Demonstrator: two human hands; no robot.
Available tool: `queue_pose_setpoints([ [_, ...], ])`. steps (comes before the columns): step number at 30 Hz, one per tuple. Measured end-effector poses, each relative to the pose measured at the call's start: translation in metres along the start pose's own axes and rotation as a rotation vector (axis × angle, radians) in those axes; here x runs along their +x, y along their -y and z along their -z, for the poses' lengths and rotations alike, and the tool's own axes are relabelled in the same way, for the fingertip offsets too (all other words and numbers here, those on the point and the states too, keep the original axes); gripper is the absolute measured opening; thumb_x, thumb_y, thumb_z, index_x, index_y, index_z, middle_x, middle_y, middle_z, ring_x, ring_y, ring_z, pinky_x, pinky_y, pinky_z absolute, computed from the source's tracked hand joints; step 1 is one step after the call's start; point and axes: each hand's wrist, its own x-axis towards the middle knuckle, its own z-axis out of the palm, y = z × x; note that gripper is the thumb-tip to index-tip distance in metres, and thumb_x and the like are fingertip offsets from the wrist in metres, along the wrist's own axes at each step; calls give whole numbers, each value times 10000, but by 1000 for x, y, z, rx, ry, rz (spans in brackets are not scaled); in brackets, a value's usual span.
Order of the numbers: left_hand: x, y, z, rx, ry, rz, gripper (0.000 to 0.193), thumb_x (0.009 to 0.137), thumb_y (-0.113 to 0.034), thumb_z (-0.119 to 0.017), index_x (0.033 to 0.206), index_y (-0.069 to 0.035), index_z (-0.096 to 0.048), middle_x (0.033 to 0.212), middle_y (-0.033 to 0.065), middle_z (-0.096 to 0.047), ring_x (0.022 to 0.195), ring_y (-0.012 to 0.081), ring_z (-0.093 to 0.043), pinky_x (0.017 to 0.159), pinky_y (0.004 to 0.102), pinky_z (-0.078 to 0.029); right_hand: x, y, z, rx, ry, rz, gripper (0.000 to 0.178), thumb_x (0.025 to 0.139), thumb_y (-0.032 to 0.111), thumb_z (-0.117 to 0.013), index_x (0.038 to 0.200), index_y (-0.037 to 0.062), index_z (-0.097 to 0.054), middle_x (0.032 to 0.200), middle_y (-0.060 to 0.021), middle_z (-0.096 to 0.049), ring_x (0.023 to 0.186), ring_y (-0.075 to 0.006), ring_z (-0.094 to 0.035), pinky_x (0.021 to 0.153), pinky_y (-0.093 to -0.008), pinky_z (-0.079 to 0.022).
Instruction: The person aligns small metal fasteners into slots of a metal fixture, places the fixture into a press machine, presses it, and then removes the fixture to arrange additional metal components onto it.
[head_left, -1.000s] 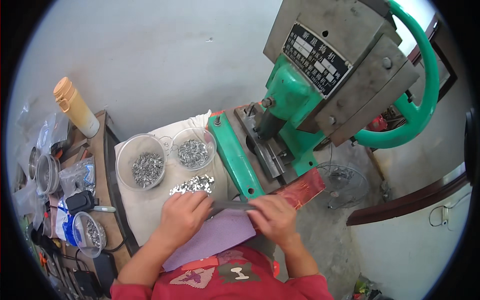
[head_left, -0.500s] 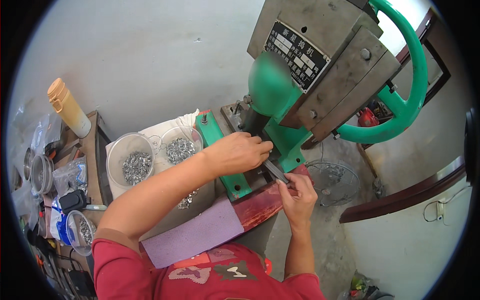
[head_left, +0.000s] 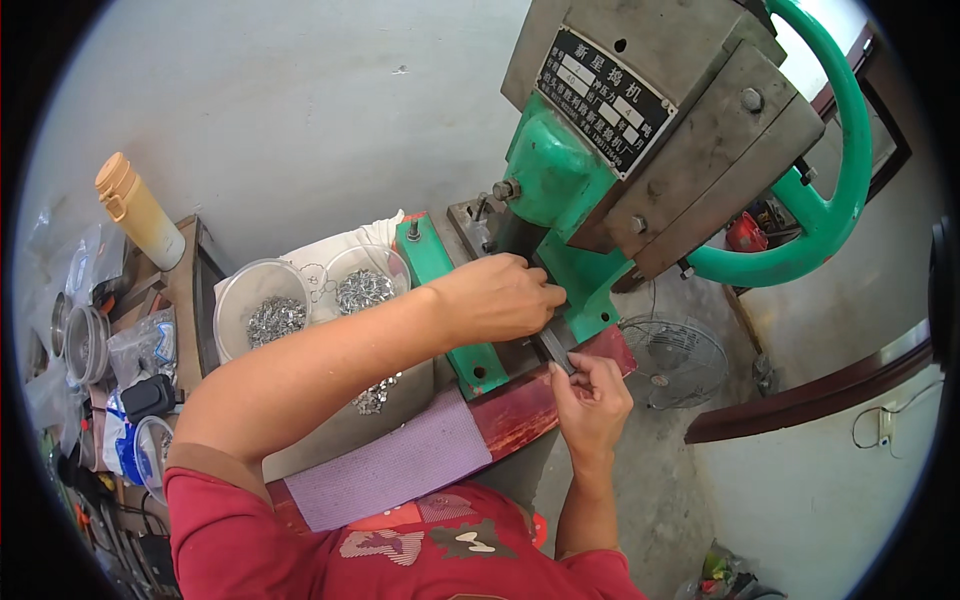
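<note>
A green and grey punch press (head_left: 640,150) with a green handwheel (head_left: 820,200) stands in front of me. My left hand (head_left: 500,297) reaches across to the press bed under the ram, fingers pinched together on something too small to make out. My right hand (head_left: 592,395) sits at the front of the bed, fingertips gripping a small dark metal strip (head_left: 553,348) that lies on the bed. Two clear bowls (head_left: 262,310) of small silver metal parts stand to the left. More loose silver parts (head_left: 375,395) lie on the bench below my left forearm.
A purple mat (head_left: 400,465) and a red board edge (head_left: 520,415) lie along the bench front. A tan bottle (head_left: 138,210), bags, tubs and tools crowd a side table at far left. A floor fan (head_left: 672,362) stands lower right of the press.
My left hand has left the pile of silver parts and reached over to the press bed. My right hand has moved from the purple mat to the bed's front, onto the metal strip.
</note>
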Motion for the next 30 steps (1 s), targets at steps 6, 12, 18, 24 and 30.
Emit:
queue_pose_setpoints([
  [6,7,-9,2,11,-17,-63,146,778,-191,-649,665,-111,-694,864,-15,-610,823,166,-656,628,303,-509,-9,9,12,-35,27,-56,193,776,12,-807,927,-24,-692,853,-109,-666,613,-141,-662,525,-276,-528],
  [12,5,-17,7,11,108,-31,111,784,-174,-639,705,-102,-671,856,-8,-592,857,166,-631,737,303,-512,-8,10,2,-9,61,-96,198,778,8,-803,936,-32,-691,857,-111,-669,642,-145,-679,545,-268,-544],
  [18,-23,-51,-17,-152,-142,161,215,807,-173,-607,962,-40,-673,948,33,-667,931,193,-644,826,313,-492,1,8,-24,73,9,-79,199,779,-57,-758,970,-38,-706,854,-92,-680,703,-129,-671,621,-242,-534],
  [24,-37,-63,-29,-201,-175,346,436,832,-162,-590,1239,-9,-620,1300,110,-625,1250,257,-582,1005,351,-476,10,-32,-20,420,105,-252,213,826,-37,-741,1039,-39,-742,903,-105,-695,702,-99,-642,612,-224,-526],
  [30,-40,-72,-37,-212,-217,406,453,837,-147,-573,1270,-14,-603,1337,112,-599,1282,250,-558,1021,362,-464,60,-54,-37,133,202,-17,211,931,99,-664,1119,13,-705,1089,-129,-661,1054,-252,-596,931,-355,-455],
])
